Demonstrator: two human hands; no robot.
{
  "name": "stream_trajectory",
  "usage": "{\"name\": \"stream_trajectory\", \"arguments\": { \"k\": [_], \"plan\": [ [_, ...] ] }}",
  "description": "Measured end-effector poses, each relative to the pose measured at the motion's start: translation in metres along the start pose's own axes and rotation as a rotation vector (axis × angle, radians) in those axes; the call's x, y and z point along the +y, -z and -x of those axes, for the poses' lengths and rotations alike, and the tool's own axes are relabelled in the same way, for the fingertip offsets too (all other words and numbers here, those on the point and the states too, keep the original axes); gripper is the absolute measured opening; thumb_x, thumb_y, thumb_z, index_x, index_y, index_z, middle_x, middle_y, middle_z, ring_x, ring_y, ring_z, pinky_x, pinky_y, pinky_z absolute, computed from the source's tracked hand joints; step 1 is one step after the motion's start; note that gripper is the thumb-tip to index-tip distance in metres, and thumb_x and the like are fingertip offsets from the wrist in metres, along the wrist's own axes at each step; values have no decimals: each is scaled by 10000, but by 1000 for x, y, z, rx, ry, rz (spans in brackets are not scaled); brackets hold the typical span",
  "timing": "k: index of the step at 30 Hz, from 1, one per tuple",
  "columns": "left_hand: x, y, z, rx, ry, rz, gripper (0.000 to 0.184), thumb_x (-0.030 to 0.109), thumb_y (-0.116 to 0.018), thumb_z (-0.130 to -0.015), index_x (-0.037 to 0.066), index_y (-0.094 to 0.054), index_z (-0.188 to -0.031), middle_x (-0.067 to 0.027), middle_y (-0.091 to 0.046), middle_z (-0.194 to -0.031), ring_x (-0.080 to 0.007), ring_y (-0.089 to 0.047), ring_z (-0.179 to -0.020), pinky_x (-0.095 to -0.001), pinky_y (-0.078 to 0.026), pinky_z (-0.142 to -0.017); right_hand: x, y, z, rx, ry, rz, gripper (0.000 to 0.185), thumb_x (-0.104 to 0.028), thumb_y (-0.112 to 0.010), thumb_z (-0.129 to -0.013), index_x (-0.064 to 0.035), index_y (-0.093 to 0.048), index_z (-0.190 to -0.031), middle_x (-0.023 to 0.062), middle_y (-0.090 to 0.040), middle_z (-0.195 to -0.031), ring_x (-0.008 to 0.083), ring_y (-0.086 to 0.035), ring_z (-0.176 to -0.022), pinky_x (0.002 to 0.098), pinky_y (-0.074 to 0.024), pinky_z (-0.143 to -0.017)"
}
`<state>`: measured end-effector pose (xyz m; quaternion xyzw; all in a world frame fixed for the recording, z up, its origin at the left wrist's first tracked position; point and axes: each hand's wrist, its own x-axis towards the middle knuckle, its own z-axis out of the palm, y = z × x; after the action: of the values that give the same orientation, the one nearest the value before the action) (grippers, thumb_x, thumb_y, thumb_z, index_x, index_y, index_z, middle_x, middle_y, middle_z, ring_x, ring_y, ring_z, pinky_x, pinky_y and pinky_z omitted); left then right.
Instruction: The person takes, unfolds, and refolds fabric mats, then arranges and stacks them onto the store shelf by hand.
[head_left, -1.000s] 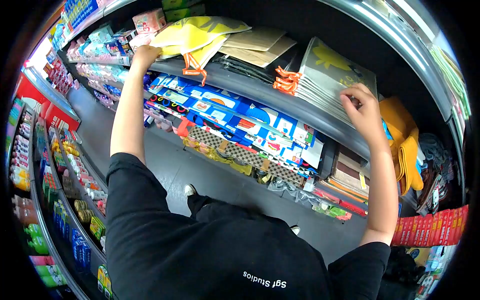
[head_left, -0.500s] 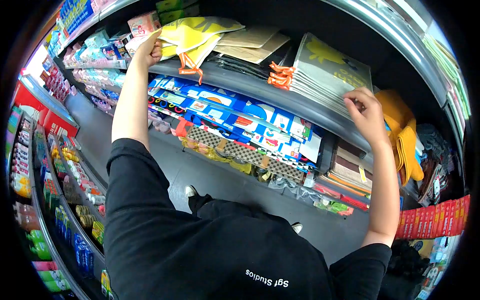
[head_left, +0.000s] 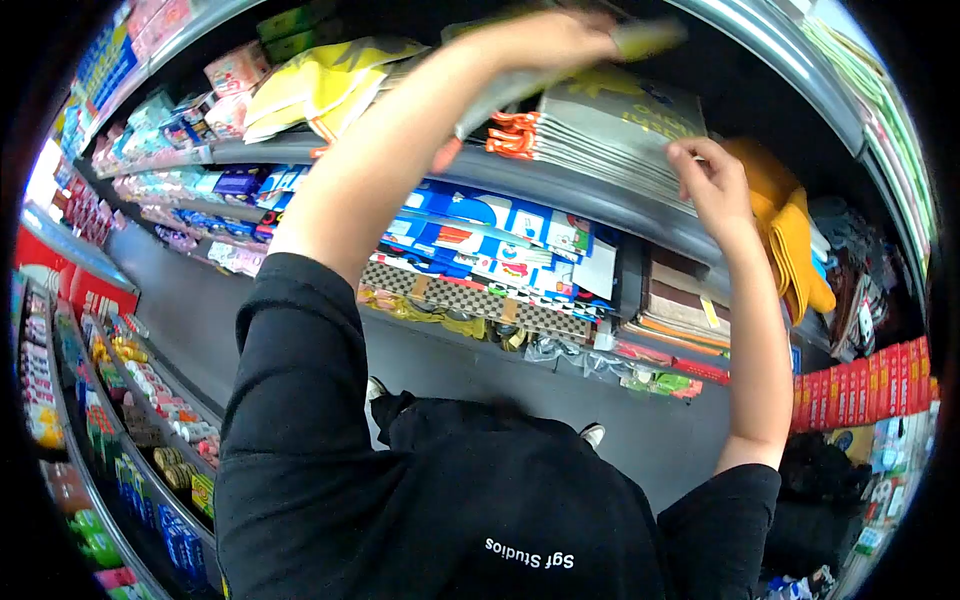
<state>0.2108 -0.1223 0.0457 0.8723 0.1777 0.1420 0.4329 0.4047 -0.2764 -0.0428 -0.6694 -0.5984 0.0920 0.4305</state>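
My left hand (head_left: 585,38), blurred by motion, is raised over the stack at the back of the upper shelf. It grips a thin flat mat (head_left: 650,40) in grey and yellow, whose outline is smeared. Below it lies a neat stack of grey mats (head_left: 620,115) with a yellow print and orange tags (head_left: 513,135) at the left corner. At the stack's right front corner is my right hand (head_left: 715,180), its fingers loosely bent and apart, seeming to touch the edge. Further left, yellow-and-grey mats (head_left: 320,85) lie loosely, partly behind my left forearm.
The metal shelf edge (head_left: 590,195) runs below the stack. Blue patterned mats (head_left: 480,220) fill the lower shelf. Orange-yellow cloth (head_left: 800,260) hangs at the right, above red packs (head_left: 865,380). Pink boxes (head_left: 237,68) stand at the left. Another goods shelf (head_left: 130,400) lines the left aisle.
My left hand has swung right from the loose yellow mats to above the grey stack, carrying a mat. My right hand remains by the stack's corner. The view has shifted slightly.
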Motion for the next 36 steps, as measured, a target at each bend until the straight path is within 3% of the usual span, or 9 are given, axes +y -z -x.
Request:
{"name": "stream_trajectory", "arguments": {
  "k": [2,4,9,11,17,20,24,29,36],
  "plan": [
    [-35,-36,-36,-39,-447,-305,354,372,-485,-872,34,-589,-885,-53,-550,-747,-138,-476,-726,-288,-399,-682,-4,10,1,38,-147,-167,237,-207,-517,-856,-6,-585,-962,58,-579,-803,134,-555,-575,237,-413,-467],
    [-31,-54,-31,-36,-344,-358,334,356,-520,-860,41,-601,-932,-47,-574,-761,-124,-507,-767,-270,-412,-715,2,23,4,76,-275,-351,310,-261,-442,-872,-17,-512,-1050,111,-574,-872,178,-605,-611,255,-432,-424],
    [-84,-24,-27,275,-253,-506,302,312,-548,-823,44,-622,-942,-83,-633,-850,-154,-581,-773,-303,-459,-727,20,45,9,154,-357,-344,309,-273,-484,-853,-2,-514,-998,116,-568,-864,177,-595,-582,248,-421,-427],
    [-96,-9,-17,463,-82,-644,337,313,-562,-759,60,-644,-965,-151,-642,-923,-260,-618,-844,-354,-479,-749,18,48,6,105,-345,-246,286,-262,-490,-848,-21,-515,-999,95,-574,-847,161,-583,-591,224,-385,-426],
    [-121,6,-19,397,232,-508,392,328,-556,-732,33,-631,-980,-188,-631,-949,-284,-610,-887,-337,-463,-782,23,40,-24,56,-323,-16,372,-284,-531,-829,-8,-542,-1079,88,-576,-777,106,-574,-531,190,-362,-384],
    [-130,3,-33,430,237,-416,301,225,-593,-749,30,-617,-978,-125,-624,-902,-194,-575,-819,-286,-445,-734,14,29,-33,40,-409,0,378,-293,-558,-815,-20,-552,-1077,59,-562,-718,71,-520,-480,172,-325,-380],
    [-118,-4,-28,429,221,-257,352,214,-613,-735,52,-601,-1046,-139,-604,-996,-194,-569,-897,-278,-435,-780,18,22,-46,-7,-419,29,362,-248,-604,-793,-40,-565,-1087,39,-540,-649,50,-429,-439,183,-311,-381],
    [-113,-3,-25,267,192,135,418,111,-582,-733,82,-569,-1150,-124,-585,-1084,-182,-566,-943,-267,-434,-844,36,8,-53,47,-260,-180,318,-122,-602,-770,-34,-587,-1075,53,-574,-667,81,-465,-446,224,-404,-404],
    [-107,2,-30,336,174,144,501,57,-553,-735,79,-512,-1233,-154,-577,-1089,-208,-580,-923,-276,-451,-837,43,17,-63,46,-236,-171,355,-41,-518,-766,-51,-600,-1110,71,-611,-715,89,-485,-459,216,-427,-445]
  ]
}}
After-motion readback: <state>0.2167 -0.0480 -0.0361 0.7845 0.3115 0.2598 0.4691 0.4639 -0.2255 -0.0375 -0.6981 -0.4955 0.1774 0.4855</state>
